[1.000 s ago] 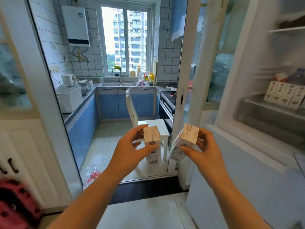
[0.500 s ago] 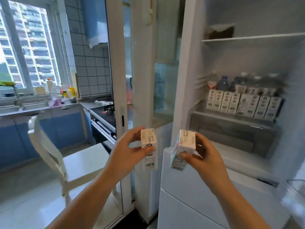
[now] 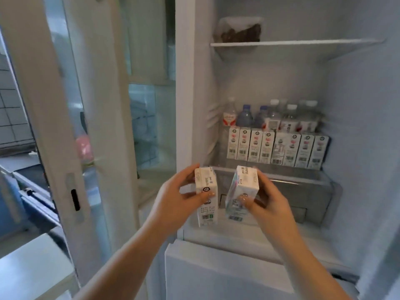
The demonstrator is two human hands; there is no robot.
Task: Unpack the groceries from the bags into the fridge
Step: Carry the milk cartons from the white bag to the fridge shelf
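My left hand (image 3: 173, 198) grips a small white milk carton (image 3: 206, 204) upright in front of the open fridge (image 3: 194, 83). Beside it, my right hand (image 3: 268, 202) grips a second white carton (image 3: 242, 191), tilted slightly left. Both cartons hang in the air just in front of the grey drawer (image 3: 303, 191), below the middle shelf. On that shelf stands a row of several matching cartons (image 3: 277, 149), with several water bottles (image 3: 270, 118) behind them.
The upper glass shelf (image 3: 303, 43) carries a wrapped dark food package (image 3: 240, 31). A white-framed glass sliding door (image 3: 54, 126) stands left of the fridge. A white surface (image 3: 28, 269) shows at the lower left. The closed lower fridge door (image 3: 227, 276) lies under my arms.
My view has swung right from the kitchen to face the open fridge. Both hands kept their cartons and moved up closer to the middle shelf.
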